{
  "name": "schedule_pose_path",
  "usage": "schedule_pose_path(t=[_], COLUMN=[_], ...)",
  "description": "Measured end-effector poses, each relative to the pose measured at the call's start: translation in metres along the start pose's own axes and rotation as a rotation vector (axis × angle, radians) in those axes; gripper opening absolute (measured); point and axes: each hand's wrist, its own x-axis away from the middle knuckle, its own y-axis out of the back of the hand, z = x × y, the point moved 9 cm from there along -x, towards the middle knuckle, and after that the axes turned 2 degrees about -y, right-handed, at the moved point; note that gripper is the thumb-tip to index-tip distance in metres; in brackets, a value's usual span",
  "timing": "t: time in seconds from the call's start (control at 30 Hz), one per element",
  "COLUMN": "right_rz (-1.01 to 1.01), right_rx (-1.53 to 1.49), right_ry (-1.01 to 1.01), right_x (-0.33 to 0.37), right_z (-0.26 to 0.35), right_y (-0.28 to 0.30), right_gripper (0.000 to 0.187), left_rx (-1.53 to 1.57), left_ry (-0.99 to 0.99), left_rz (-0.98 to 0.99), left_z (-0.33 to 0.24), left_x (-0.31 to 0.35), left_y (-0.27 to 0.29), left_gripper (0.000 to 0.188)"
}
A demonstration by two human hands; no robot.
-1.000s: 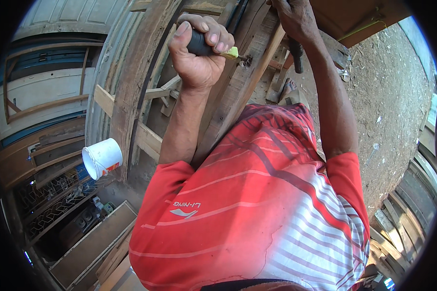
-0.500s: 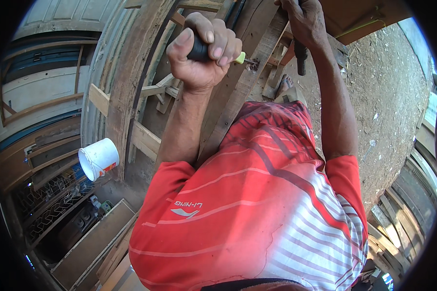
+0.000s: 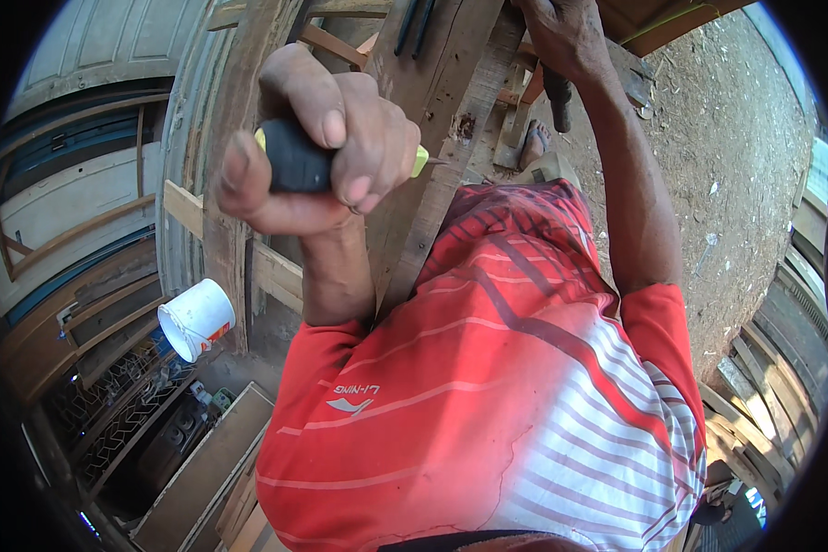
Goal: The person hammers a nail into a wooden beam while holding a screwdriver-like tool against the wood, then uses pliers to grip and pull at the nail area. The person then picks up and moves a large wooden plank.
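My left hand is wrapped round the black and yellow handle of a screwdriver. The thin metal tip points right, over the long wooden beam. A rough-edged dark notch is cut into this beam, just beyond the tip and apart from it. At the top edge, my right hand is closed round a tool with a dark rounded handle, whose end sticks out below the palm. The rest of that tool is hidden or out of view.
Two thin dark rods lie on the wood at the top. A white bucket stands at left, near stacked frames and boards. My foot is on the ground beside the beam. Planks lie at right.
My left hand has drawn the screwdriver back toward me and left, and its tip has come out of the notch. My right hand has shifted slightly up and left in view.
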Motion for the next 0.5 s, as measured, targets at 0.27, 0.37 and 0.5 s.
schedule_pose_path(t=[0.27, 0.37, 0.5], right_rz=[-0.025, -0.011, -0.022], right_rx=[0.044, 0.005, -0.014], right_ry=[0.08, 0.041, 0.049], right_x=[0.0, -0.001, -0.002], right_z=[-0.003, -0.007, -0.006], right_y=[0.0, -0.001, -0.002], right_gripper=[0.021, 0.021, 0.021], left_rx=[-0.29, -0.283, -0.417], left_ry=[-0.087, -0.067, -0.048], left_rz=[-0.05, -0.028, -0.094], left_z=[0.024, 0.028, 0.038], left_x=[0.007, 0.002, 0.001], left_y=[0.022, 0.016, 0.012], left_gripper=[0.043, 0.044, 0.049])
